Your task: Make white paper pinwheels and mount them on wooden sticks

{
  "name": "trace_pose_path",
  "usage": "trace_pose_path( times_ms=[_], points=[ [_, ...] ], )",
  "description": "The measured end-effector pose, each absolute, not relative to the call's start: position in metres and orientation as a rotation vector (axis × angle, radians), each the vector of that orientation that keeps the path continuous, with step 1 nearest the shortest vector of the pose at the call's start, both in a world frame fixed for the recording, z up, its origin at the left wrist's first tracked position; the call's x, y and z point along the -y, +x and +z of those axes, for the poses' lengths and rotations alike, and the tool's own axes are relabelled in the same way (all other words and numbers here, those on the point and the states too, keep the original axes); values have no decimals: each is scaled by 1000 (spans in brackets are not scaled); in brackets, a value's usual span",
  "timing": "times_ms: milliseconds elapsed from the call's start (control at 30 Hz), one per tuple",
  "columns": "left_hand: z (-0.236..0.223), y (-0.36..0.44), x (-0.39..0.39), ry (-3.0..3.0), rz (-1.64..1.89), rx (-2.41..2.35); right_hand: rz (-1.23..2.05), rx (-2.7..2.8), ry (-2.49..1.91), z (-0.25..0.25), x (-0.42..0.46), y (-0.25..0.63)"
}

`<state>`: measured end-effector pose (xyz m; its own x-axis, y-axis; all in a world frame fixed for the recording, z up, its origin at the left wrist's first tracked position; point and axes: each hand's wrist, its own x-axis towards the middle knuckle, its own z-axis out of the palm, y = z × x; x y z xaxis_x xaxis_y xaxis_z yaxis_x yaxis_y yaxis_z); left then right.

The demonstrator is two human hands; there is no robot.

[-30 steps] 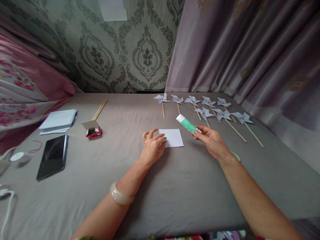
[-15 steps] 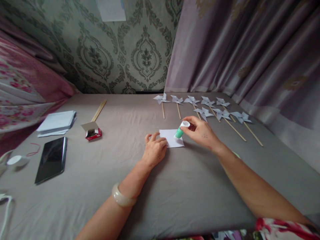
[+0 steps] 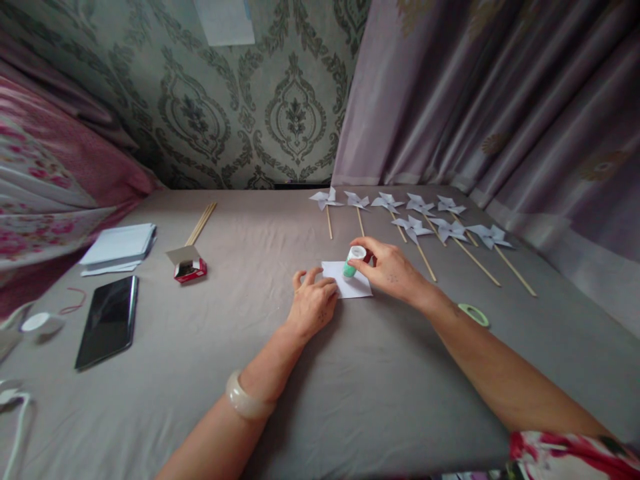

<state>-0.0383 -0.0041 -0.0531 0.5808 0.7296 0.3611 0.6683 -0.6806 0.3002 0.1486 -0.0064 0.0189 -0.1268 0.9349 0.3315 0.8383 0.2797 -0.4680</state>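
Note:
My right hand (image 3: 393, 268) grips a green and white glue stick (image 3: 350, 268), its lower end down on a white sheet of paper (image 3: 361, 287). The paper lies flat on the grey cloth, partly covered by my hands. At its left edge rests my left hand (image 3: 315, 303), fingers spread and slightly bent, the fingertips pressing the sheet. Beyond my right hand lie several white paper pinwheels (image 3: 413, 229) on wooden sticks.
On the left are a stack of white paper (image 3: 118, 244), a black phone (image 3: 107, 323), an open red box (image 3: 190, 268) and wooden sticks (image 3: 201, 224). A pale green tape roll (image 3: 473, 315) lies beside my right forearm. A patterned wall (image 3: 295, 120) stands behind.
The glue stick has moved slightly left across the paper and stands more upright. My left hand stays on the sheet. The tape roll shows more fully beside my right forearm.

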Motion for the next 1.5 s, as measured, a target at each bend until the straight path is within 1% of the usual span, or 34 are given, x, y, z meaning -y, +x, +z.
trace_pose_path(
  times_ms=[267, 500, 667, 967, 1233, 1500],
  points=[
    [-54, -39, 4, 2675, 699, -1203, 229, 2032, -1544, 13, 5, 147],
    [-55, -38, 4, 2669, 704, -1204, 299, 2180, -1405, 18, 8, 150],
    [-54, -38, 4, 2665, 705, -1207, 243, 2277, -1374, 21, 8, 151],
    [-52, -38, 5, 2659, 685, -1205, 202, 2314, -1492, 25, 8, 151],
    [-53, -39, 5, 2665, 696, -1206, 163, 2210, -1665, 28, 12, 149],
    [-53, -38, 4, 2670, 683, -1200, 56, 2124, -1729, 22, 13, 149]
  ],
)
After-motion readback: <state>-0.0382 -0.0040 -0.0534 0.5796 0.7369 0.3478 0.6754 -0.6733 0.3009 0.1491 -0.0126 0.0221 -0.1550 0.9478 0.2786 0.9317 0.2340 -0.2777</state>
